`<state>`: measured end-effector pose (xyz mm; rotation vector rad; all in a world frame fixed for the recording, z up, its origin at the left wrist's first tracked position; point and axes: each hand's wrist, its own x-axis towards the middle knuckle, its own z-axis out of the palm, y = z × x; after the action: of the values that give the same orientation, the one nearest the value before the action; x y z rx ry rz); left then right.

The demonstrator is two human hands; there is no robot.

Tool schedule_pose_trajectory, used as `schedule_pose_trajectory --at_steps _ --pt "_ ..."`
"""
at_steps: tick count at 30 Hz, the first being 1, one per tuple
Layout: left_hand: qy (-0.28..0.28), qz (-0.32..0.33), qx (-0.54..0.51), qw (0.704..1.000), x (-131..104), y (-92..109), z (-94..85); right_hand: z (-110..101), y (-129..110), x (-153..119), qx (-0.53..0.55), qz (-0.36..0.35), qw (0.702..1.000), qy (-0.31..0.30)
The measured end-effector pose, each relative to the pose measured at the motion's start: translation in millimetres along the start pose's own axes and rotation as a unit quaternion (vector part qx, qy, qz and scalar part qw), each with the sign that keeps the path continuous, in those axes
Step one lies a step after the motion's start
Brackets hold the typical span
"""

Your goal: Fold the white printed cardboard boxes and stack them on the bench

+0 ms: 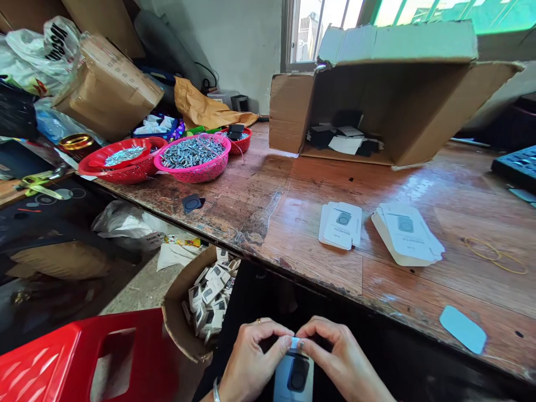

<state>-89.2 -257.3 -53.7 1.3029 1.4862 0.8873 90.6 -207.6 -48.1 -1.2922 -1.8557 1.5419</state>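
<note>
Left hand [260, 357] and right hand [335, 352] pinch the top flap of a smooth white card box [293, 377], upright below the worn wooden table [251, 195]. A perforated pink plastic basket [196, 173] holds small metal pieces; a brown cardboard carton [178, 318] holds white boxes.

At 6 o'clock from the view's middle, the left hand [256, 357] and right hand [340, 357] pinch the top end of a small printed box [294, 377]. At 7 o'clock, an open carton [176, 324] holds many small white boxes [213, 287]; at 8 o'clock is a red plastic stool [46, 357]. On the bench [259, 206], a pink basket [195, 174] of small metal pieces sits at 10 o'clock, a large open cardboard box [291, 111] at 2, and two stacks of printed cards [343, 223] between 3 and 4.
</note>
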Motion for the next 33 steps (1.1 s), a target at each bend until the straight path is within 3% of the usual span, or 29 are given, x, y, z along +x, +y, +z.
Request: schedule_pose_trajectory --at_steps 5,12,16,22,29,31,33 --pt "-0.021 -0.024 -0.044 0.999 4 -4 -2.9 -2 0 4 0.036 0.05 0.998 -0.019" --pt "-0.048 0.126 -0.053 0.989 -4 -29 -4.2 -1 7 -1 0.044 0.012 0.998 -0.031" --pt "-0.05 0.162 -0.032 0.985 -6 -39 -8.7 3 19 -9 0.056 -0.035 0.995 -0.073" --pt "-0.007 0.06 -0.004 0.998 -7 -46 -5.0 23 53 -18 0.09 -0.04 0.995 0.012" --pt "-0.054 0.073 -0.027 0.996 -10 -64 8.3 25 53 -14 0.031 0.002 0.999 -0.02" --pt "-0.034 0.038 -0.046 0.998 -8 -69 8.9 24 49 -12 -0.006 -0.03 0.999 -0.026" --pt "0.013 -0.011 -0.068 0.998 -2 -72 0.1 19 42 -10 -0.053 -0.11 0.992 -0.026"
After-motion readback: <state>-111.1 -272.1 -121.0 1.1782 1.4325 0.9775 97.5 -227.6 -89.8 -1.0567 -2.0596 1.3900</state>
